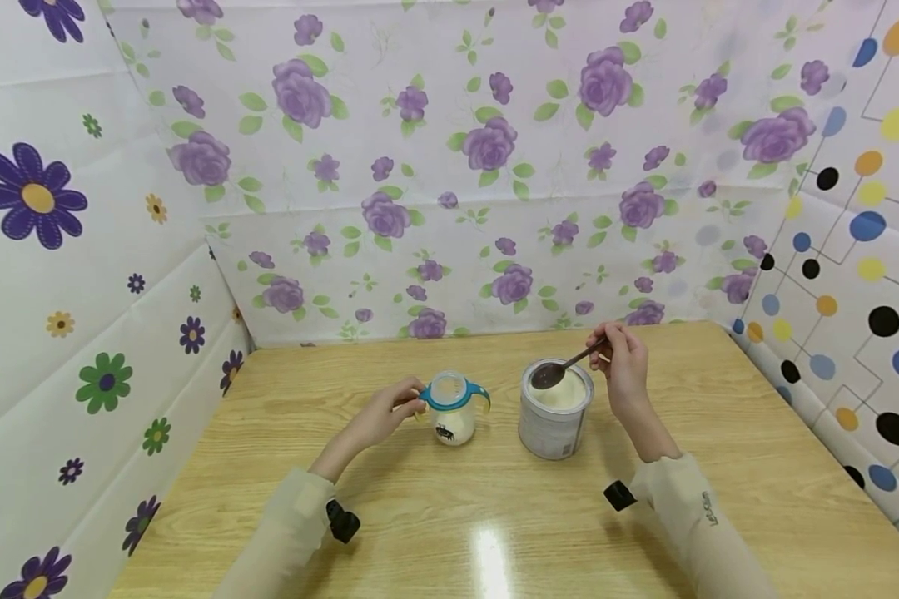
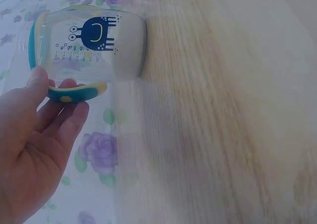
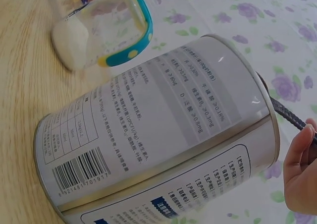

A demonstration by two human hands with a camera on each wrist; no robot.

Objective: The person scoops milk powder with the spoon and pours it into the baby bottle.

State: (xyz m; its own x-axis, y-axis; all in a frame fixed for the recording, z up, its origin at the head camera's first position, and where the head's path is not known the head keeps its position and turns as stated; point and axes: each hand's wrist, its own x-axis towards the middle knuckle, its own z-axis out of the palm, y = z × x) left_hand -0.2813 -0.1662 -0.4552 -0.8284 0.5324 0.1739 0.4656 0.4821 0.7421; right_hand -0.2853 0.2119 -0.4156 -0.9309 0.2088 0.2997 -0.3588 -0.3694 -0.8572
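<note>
A clear baby bottle (image 1: 449, 420) with a blue collar and two side handles stands on the table, lidless, white powder in its lower part. My left hand (image 1: 384, 409) grips its left handle (image 2: 74, 93) between thumb and fingers. To the right stands an open milk powder can (image 1: 553, 428), nearly full of pale powder (image 1: 565, 393). Above the can, my right hand (image 1: 620, 366) pinches the handle of a dark spoon (image 1: 548, 375), whose bowl is over the powder just inside the rim. In the right wrist view the can hides the spoon's bowl.
The wooden table (image 1: 449, 516) reaches back to a wall covered in flowered sheeting (image 1: 385, 215). Side sheets with daisies (image 1: 37, 198) and coloured dots (image 1: 867, 226) bound it left and right. A black wrist camera (image 1: 342, 522) hangs at the left sleeve, another (image 1: 619, 496) at the right.
</note>
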